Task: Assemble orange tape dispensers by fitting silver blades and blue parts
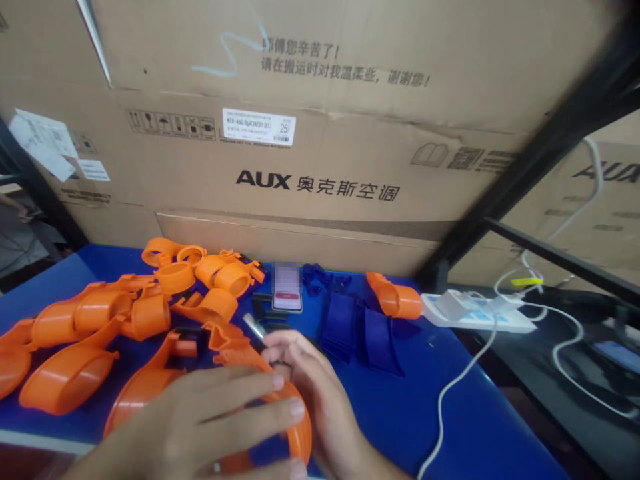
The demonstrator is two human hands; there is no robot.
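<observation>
An orange plastic ring piece with a ridged tab is at the front of the blue table. My left hand lies over it, fingers bent across the ring and gripping it. On the ring's right side is my right hand, its fingers closed round a slim tool with a silver metal tip. The tip points up and left, beside the tab; the rest of the tool is hidden in the hand. Another orange ring piece sits just left of my left hand, partly covered by it.
Several orange ring pieces crowd the table's left side. A phone lies at the back middle, with dark blue flat pieces to its right. Further right are an orange piece, a white power strip and cables. Cardboard boxes stand behind.
</observation>
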